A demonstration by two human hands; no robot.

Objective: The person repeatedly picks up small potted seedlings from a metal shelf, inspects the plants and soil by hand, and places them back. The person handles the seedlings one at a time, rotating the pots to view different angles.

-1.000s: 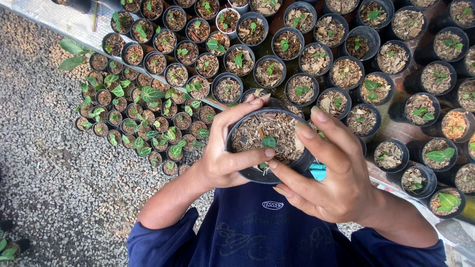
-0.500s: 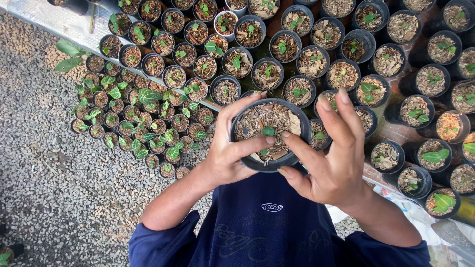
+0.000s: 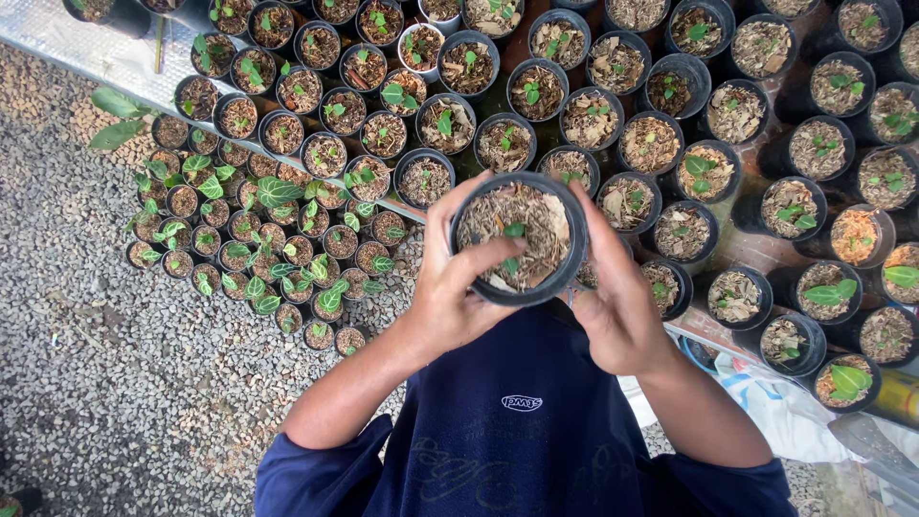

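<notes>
The round black plastic pot (image 3: pixel 522 237), filled with dry brown leaf-and-bark mix, sat at the centre of the view, lifted clear of the bench and held between both hands above the person's dark blue shirt (image 3: pixel 526 421). The left hand (image 3: pixel 455 287) cupped the pot's wall at its nine o'clock side, the thumb hooked over the rim and pressed down onto the mix just beside the small green seedling (image 3: pixel 513 233) near the pot's middle. The right hand (image 3: pixel 613 297) wrapped the wall from three round to five o'clock, fingers pressed together against the plastic; its fingertips were hidden behind the pot, so how far they reached could not be told.

Judged from how things lay, the potting looked close to finished: the mix came up nearly to the rim, the seedling stood upright in it, and the thumb seemed to be firming the surface around the stem. The pot had not been set down among the others.

From ten to three o'clock, rows of larger black pots (image 3: pixel 670 124) of the same mix stood on the bench, most with one small plant each. At nine o'clock a tight cluster of small pots with bigger green leaves (image 3: pixel 258 239) stood on grey gravel (image 3: pixel 105 383). At four o'clock lay a white plastic bag (image 3: pixel 766 402).
</notes>
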